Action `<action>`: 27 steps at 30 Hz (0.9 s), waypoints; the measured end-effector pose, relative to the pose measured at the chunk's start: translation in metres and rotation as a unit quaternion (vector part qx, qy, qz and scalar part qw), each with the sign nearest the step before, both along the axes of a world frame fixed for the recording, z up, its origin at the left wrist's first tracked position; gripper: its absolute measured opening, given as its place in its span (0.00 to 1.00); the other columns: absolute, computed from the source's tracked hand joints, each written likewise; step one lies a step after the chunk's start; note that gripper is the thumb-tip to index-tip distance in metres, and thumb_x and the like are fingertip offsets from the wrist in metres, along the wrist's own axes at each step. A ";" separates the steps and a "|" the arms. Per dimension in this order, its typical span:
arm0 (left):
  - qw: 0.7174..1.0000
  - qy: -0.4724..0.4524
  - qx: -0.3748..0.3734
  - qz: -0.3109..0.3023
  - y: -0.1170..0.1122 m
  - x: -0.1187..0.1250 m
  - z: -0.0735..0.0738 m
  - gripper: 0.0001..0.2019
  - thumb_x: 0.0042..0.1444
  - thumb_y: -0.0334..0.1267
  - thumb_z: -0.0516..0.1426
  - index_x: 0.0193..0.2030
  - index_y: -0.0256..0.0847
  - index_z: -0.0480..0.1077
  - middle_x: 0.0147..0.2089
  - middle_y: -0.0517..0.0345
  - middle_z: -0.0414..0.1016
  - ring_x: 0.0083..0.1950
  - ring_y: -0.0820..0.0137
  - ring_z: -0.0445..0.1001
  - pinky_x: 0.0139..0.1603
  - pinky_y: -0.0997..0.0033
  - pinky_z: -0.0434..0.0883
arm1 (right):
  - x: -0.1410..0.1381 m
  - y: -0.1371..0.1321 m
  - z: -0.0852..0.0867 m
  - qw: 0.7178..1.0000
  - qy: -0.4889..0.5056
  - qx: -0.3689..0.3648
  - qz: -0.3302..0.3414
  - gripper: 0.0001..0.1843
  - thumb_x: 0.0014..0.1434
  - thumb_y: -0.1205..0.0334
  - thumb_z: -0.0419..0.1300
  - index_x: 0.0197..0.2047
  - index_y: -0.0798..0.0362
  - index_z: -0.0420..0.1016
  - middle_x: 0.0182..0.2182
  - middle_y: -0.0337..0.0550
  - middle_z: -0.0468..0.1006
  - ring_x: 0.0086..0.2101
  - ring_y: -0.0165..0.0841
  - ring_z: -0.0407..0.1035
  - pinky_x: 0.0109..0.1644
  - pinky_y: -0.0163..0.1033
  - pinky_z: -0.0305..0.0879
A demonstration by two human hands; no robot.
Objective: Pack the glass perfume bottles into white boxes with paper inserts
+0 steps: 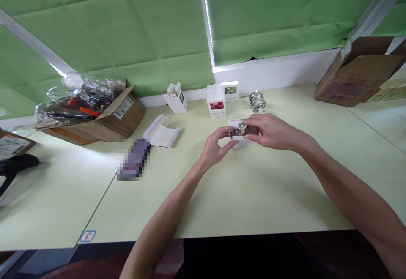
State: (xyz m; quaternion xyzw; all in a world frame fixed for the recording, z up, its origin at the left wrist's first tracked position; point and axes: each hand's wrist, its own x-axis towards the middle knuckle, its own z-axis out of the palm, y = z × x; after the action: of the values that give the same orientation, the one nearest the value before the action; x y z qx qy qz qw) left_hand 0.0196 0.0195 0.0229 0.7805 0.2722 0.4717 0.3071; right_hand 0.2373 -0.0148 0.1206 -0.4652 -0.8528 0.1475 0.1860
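Note:
Between both hands is a small, dark-looking clear bottle (236,133) with a round silvery top (242,127), held above the table. My left hand (215,147) pinches its left side, thumb below and fingers above. My right hand (269,132) grips the right side, fingers bent over it near the top. Something white, like a paper or small box (242,143), shows behind and under the bottle; the hands partly cover it. Just beyond my right hand stands a shiny silvery ribbed object (256,100).
Behind the hands stand a white box with a red picture (217,101), a white box with a green picture (231,91) and an opened white carton (176,99). Leftward lie an unfolded white card (163,133), a blurred-out dark object (135,159) and a filled cardboard box (117,120). Another cardboard box (352,76) stands right.

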 end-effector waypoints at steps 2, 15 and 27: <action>1.000 0.000 0.005 0.008 0.000 0.001 -0.001 0.18 0.60 0.44 0.64 0.55 0.42 0.70 0.52 0.50 0.79 0.51 0.65 0.81 0.58 0.57 0.79 | -0.001 -0.001 0.000 1.000 -0.003 -0.002 0.001 0.09 0.63 0.58 0.57 0.39 0.52 0.77 0.29 0.42 0.73 0.30 0.35 0.63 0.34 0.40 0.54; 1.000 0.009 0.002 0.008 -0.001 0.001 -0.001 0.17 0.62 0.46 0.63 0.54 0.42 0.71 0.53 0.51 0.78 0.51 0.65 0.80 0.57 0.58 0.80 | -0.022 -0.006 -0.008 0.992 0.042 0.071 -0.093 0.08 0.61 0.55 0.59 0.39 0.50 0.74 0.27 0.38 0.76 0.27 0.32 0.66 0.32 0.37 0.54; 1.000 0.009 0.012 0.017 0.000 0.002 -0.003 0.18 0.61 0.47 0.63 0.54 0.43 0.70 0.53 0.50 0.78 0.50 0.66 0.80 0.54 0.57 0.81 | -0.021 -0.003 -0.009 0.998 -0.002 0.036 -0.056 0.22 0.69 0.62 0.47 0.27 0.54 0.74 0.26 0.45 0.75 0.27 0.33 0.64 0.33 0.40 0.53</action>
State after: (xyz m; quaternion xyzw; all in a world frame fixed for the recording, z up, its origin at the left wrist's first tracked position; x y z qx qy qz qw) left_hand 0.0214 0.0197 0.0204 0.7835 0.2825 0.4733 0.2868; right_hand 0.2167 -0.0178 0.1118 -0.5052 -0.8306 0.1053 0.2092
